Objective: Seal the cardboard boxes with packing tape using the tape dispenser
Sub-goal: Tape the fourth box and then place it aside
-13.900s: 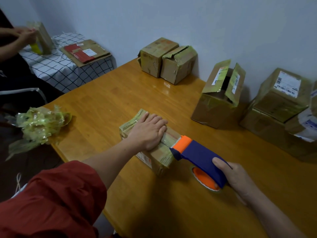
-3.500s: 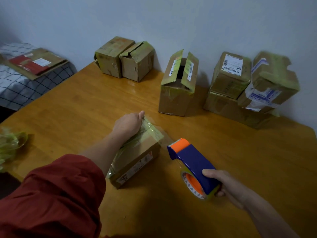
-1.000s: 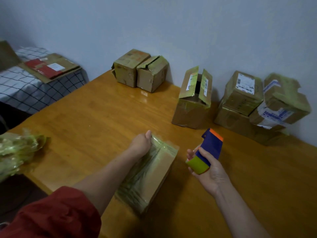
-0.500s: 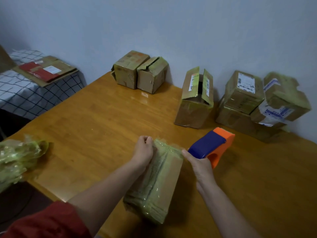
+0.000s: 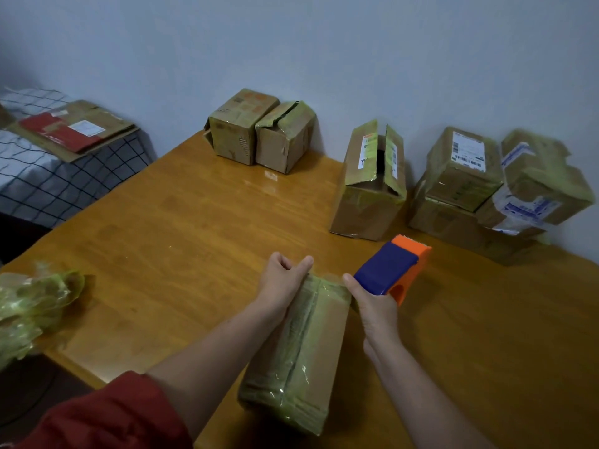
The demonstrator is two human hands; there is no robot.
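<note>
Gripping the tape dispenser in your right hand, left hand pinching the box at its far end near the bench front edge, expect light, tape-slick cardboard, so hold stiff corners.

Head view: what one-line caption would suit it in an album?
Left hand holds a tape-wrapped box at the wooden table; right hand holds the tape dispenser beside its far end.

A plain, pale blue-grey wall backs a glossy orange-brown wooden bench, whose far edge meets it. Left of the bench stands furniture draped in a white cloth with a black grid. The light is dim and even, with a faint sheen on the benchtop near the wall.
</note>
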